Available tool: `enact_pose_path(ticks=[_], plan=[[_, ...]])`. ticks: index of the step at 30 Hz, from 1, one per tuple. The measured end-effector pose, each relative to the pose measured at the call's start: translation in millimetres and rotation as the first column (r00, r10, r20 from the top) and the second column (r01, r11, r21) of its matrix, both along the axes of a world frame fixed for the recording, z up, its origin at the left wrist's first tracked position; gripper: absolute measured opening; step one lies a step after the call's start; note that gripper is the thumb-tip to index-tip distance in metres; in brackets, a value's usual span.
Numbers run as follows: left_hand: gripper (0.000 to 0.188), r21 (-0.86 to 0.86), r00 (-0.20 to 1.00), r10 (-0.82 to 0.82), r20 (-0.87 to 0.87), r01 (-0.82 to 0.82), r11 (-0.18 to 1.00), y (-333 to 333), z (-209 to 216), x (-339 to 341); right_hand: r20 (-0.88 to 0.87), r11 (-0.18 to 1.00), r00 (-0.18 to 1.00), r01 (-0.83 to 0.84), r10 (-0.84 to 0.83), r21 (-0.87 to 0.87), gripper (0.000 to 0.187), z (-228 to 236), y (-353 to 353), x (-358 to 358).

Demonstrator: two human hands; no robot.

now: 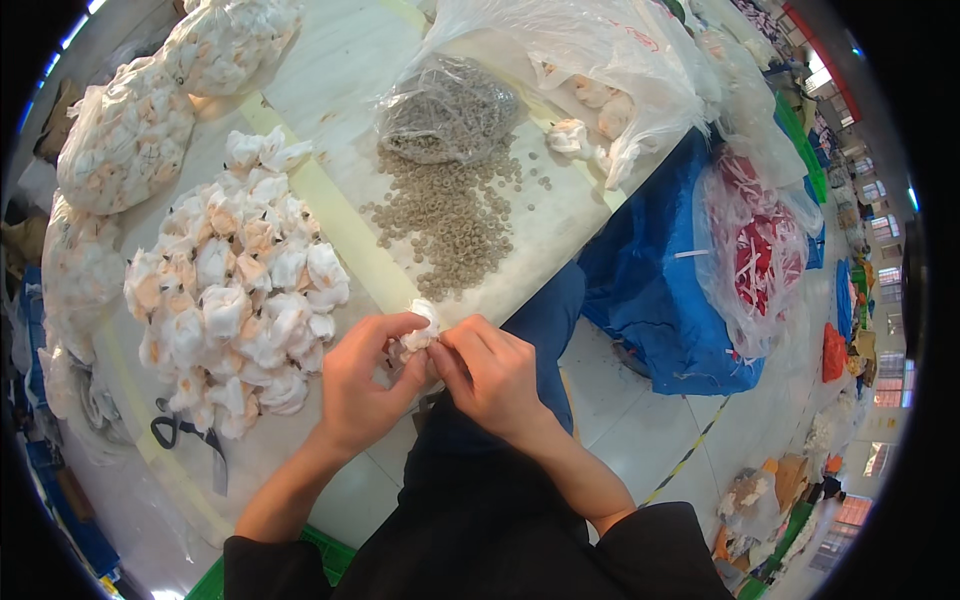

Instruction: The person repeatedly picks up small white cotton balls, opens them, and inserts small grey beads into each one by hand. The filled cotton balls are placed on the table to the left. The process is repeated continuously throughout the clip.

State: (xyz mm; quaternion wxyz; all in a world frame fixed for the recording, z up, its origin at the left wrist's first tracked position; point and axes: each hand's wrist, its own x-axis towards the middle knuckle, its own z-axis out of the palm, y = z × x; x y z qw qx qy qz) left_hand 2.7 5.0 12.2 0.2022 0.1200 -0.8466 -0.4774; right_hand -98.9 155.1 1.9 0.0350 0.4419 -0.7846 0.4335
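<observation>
Between my two hands, at the near edge of the table, is a small white stuffed piece [421,326]. My left hand [368,375] pinches it between thumb and forefinger. My right hand [490,375] is closed at its right side, fingertips pressed together; whatever sits between them is hidden. Left of my hands lies a heap of white and peach stuffed pieces [235,290], several with dark tips. Beyond my hands, small grey-brown rings [450,220] spill over the table from a clear plastic bag [447,105].
Black-handled scissors [190,435] lie near the table's left edge. Full clear bags of white pieces [125,135] line the far left. A large clear bag [600,50] lies at the back right. Beside the table stands a blue sack [650,290] with a bag of red material [757,245].
</observation>
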Motion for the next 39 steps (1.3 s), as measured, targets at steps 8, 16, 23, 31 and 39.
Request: enact_pose_path(ticks=[8,16,23,31,39], plan=[[0.029,0.061,0.997,-0.069,-0.028,0.071,0.996,8,11,-4,0.428,0.989,0.892,-0.116,0.146,-0.096,0.016,7,2,-2],[0.017,0.226,0.958,-0.262,0.115,0.231,0.946,-6,6,1,0.627,0.974,0.75,-0.213,0.211,-0.074,0.024,11,17,-12],[0.013,0.229,0.957,-0.264,0.118,0.232,0.945,-5,2,1,0.443,0.974,0.869,-0.217,0.222,-0.063,0.022,11,15,-13],[0.012,0.237,0.972,-0.205,0.112,0.174,0.956,-2,9,1,0.379,0.966,0.891,-0.256,0.251,-0.036,0.015,19,10,-22],[0.012,0.299,0.976,-0.193,0.098,0.156,0.941,-2,-4,1,0.199,0.97,0.95,-0.244,0.243,-0.019,0.013,13,6,-22]])
